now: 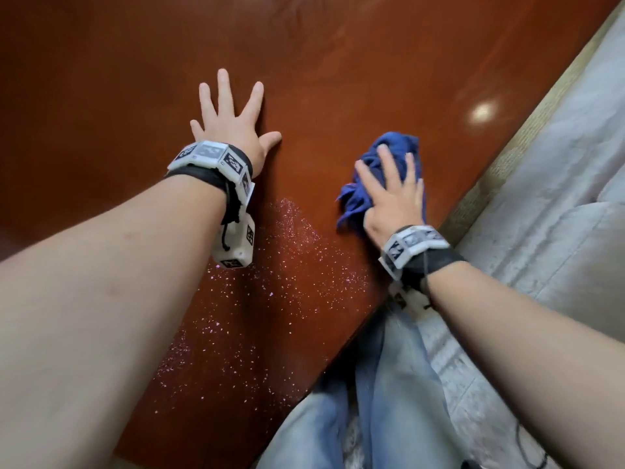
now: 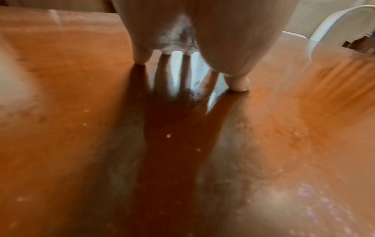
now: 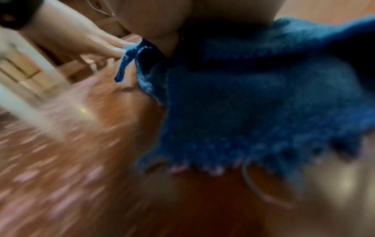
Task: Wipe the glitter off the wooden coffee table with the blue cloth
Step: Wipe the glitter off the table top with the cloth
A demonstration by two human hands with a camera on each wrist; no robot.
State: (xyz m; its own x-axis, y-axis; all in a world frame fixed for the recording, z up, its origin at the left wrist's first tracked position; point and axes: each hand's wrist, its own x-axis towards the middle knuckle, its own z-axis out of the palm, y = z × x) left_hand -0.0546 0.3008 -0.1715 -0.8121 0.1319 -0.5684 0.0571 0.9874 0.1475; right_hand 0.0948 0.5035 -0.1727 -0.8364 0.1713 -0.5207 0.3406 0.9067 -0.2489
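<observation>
A glossy reddish-brown wooden coffee table (image 1: 118, 79) fills most of the head view. Pink-silver glitter (image 1: 270, 286) lies scattered on its near part, between my two forearms. My left hand (image 1: 233, 120) lies flat on the wood with its fingers spread, beyond the glitter. My right hand (image 1: 394, 194) presses down with straight fingers on a bunched blue cloth (image 1: 378, 157) near the table's right edge, to the right of the glitter. In the right wrist view the blue cloth (image 3: 253, 99) is blurred, with pink glitter (image 3: 40, 168) streaked at the left. The left wrist view shows fingertips (image 2: 239, 83) touching the table (image 2: 61, 112).
A grey-white sofa cushion (image 1: 558, 198) runs along the table's right edge, behind a strip of beige rug (image 1: 527, 130). My legs in light blue jeans (image 1: 372, 401) are at the table's near corner. A white rounded object (image 2: 341, 27) stands at the table's far right in the left wrist view.
</observation>
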